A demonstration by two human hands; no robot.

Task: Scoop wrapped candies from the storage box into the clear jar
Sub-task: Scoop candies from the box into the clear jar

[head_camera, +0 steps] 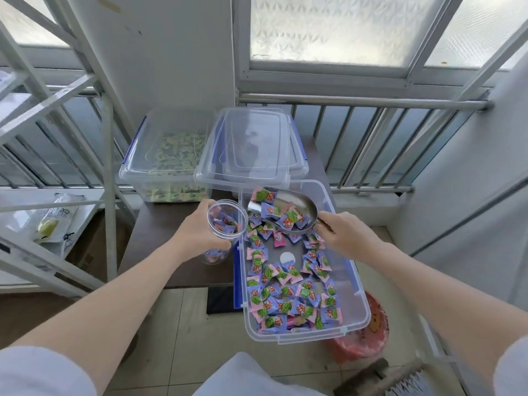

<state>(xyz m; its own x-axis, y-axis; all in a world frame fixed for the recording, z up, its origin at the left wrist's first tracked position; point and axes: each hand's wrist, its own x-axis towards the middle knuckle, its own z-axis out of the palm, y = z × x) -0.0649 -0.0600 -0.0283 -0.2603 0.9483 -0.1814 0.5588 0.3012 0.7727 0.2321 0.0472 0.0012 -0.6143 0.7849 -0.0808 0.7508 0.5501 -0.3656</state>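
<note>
A clear storage box (360, 298) lies on the small table, its near end jutting past the table edge, with many purple, pink and green wrapped candies (288, 298) inside. My left hand (197, 232) grips the clear jar (225, 221) just left of the box; several candies sit in its bottom. My right hand (345, 232) holds the handle of a metal scoop (303, 205) above the box's far end. Several candies lie in the scoop, whose open end points toward the jar's mouth.
A second lidded box of green candies (168, 155) stands at the table's back left, with a loose clear lid (251, 147) beside it. A white metal rack (57, 132) stands on the left, a railing (371, 104) behind, and a red bin (368, 335) under the box.
</note>
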